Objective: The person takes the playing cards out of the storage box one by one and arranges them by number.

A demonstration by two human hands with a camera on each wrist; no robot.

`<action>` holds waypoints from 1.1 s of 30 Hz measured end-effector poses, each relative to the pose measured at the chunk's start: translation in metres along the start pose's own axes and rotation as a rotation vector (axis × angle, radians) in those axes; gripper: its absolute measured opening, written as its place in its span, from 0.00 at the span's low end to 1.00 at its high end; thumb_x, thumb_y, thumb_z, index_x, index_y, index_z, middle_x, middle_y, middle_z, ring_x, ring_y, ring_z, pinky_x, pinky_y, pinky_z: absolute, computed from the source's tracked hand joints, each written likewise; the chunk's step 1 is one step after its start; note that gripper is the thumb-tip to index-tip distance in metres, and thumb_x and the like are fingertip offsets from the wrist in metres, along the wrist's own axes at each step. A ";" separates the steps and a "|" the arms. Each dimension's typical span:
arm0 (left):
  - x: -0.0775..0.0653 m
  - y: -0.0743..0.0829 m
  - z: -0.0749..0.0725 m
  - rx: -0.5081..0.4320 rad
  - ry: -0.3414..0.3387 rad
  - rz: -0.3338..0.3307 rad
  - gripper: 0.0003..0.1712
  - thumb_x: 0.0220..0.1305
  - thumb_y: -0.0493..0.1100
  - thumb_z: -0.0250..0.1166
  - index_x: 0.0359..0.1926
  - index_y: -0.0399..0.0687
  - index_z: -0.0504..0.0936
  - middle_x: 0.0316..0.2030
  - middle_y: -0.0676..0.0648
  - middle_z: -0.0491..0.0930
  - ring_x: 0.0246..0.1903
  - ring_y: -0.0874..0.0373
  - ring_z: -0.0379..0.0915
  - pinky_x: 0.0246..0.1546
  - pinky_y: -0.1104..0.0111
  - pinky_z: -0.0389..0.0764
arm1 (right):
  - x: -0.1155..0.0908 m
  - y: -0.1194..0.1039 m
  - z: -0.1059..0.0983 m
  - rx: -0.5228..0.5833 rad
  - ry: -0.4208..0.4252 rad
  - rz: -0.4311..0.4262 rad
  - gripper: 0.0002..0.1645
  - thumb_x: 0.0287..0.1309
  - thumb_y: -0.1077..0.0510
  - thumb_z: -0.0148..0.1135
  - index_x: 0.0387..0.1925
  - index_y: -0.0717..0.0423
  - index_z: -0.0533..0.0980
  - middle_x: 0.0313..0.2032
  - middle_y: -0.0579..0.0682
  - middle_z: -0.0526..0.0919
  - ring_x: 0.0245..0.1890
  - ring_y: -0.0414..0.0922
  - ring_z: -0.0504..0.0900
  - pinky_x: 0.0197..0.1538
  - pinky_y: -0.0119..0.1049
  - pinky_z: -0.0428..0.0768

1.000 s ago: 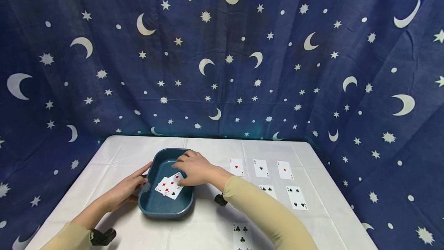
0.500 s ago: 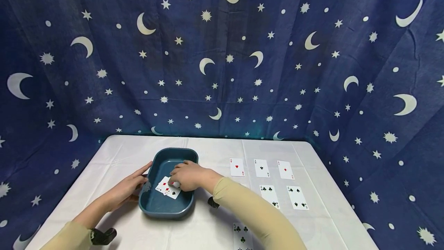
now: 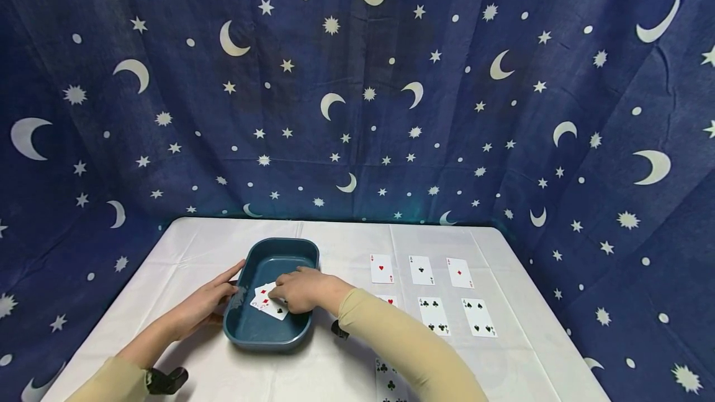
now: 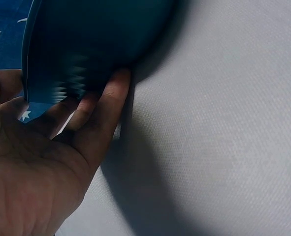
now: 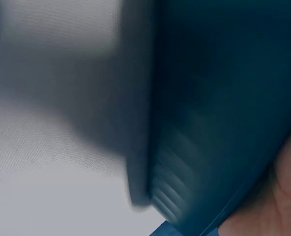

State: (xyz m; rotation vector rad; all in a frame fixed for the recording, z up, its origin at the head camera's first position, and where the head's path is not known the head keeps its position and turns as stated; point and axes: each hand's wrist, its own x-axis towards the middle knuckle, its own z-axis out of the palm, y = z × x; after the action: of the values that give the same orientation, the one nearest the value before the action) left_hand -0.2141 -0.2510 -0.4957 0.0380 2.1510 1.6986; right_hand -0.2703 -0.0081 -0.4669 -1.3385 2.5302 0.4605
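Note:
A dark blue-green tub [image 3: 268, 341] stands at the left of the table with a small fan of overlapping playing cards [image 3: 261, 300] inside, red diamonds face up. My left hand [image 3: 201, 309] rests against the tub's left side. In the left wrist view its extended fingers [image 4: 113, 88] lie on the outer wall of the tub [image 4: 106, 29]. Reaching over the right rim, my right hand [image 3: 301, 289] touches the cards with an extended index finger; the thumb is hidden. The right wrist view has the tub's outer wall [image 5: 219, 98] and part of my palm [image 5: 288, 196].
Right of the tub, face-up cards lie in rows: an ace of hearts [image 3: 382, 269], ace of clubs [image 3: 421, 270] and ace of diamonds [image 3: 460, 273] behind, fours [image 3: 433, 316] before them. A five of clubs [image 3: 388, 383] lies nearer, partly under my right sleeve [image 3: 413, 346].
My right hand has moved left and nearer over the cards, which have turned slightly under its fingers. The sleeve's shift uncovers part of a hearts card. My left hand has stayed put.

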 end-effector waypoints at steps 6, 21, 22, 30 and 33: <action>-0.002 0.002 0.002 -0.024 0.010 0.004 0.39 0.77 0.42 0.47 0.83 0.62 0.44 0.60 0.34 0.62 0.59 0.43 0.68 0.44 0.48 0.82 | -0.003 -0.004 -0.001 -0.008 -0.033 0.057 0.35 0.71 0.45 0.58 0.75 0.22 0.62 0.73 0.31 0.60 0.67 0.38 0.64 0.66 0.37 0.65; -0.002 0.001 0.000 -0.032 -0.007 0.017 0.40 0.77 0.42 0.48 0.83 0.62 0.44 0.61 0.33 0.62 0.58 0.43 0.68 0.44 0.49 0.82 | 0.000 -0.001 0.004 0.061 0.039 -0.112 0.34 0.70 0.57 0.56 0.73 0.29 0.68 0.74 0.30 0.63 0.74 0.34 0.58 0.70 0.38 0.64; -0.002 0.001 0.000 -0.031 -0.008 0.018 0.40 0.77 0.42 0.48 0.83 0.62 0.44 0.61 0.34 0.62 0.59 0.42 0.68 0.44 0.49 0.82 | 0.000 -0.002 0.004 0.059 0.032 -0.105 0.34 0.70 0.58 0.56 0.73 0.29 0.69 0.74 0.30 0.63 0.72 0.35 0.61 0.68 0.37 0.66; -0.002 0.001 0.001 -0.028 -0.009 0.007 0.40 0.76 0.42 0.48 0.83 0.62 0.43 0.65 0.32 0.58 0.60 0.41 0.67 0.44 0.49 0.82 | -0.003 -0.007 -0.002 0.131 -0.009 -0.060 0.33 0.68 0.55 0.61 0.72 0.30 0.69 0.73 0.31 0.63 0.61 0.36 0.65 0.56 0.30 0.71; -0.003 0.001 0.000 -0.026 -0.014 0.009 0.40 0.77 0.43 0.47 0.83 0.62 0.43 0.66 0.32 0.57 0.59 0.41 0.68 0.44 0.49 0.82 | -0.004 -0.004 -0.003 0.136 0.022 -0.077 0.35 0.68 0.55 0.63 0.73 0.29 0.69 0.73 0.33 0.63 0.64 0.37 0.65 0.59 0.30 0.70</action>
State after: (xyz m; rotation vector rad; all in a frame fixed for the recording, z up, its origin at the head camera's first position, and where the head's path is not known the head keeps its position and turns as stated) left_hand -0.2119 -0.2512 -0.4938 0.0525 2.1218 1.7263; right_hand -0.2650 -0.0088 -0.4635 -1.3909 2.4679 0.2550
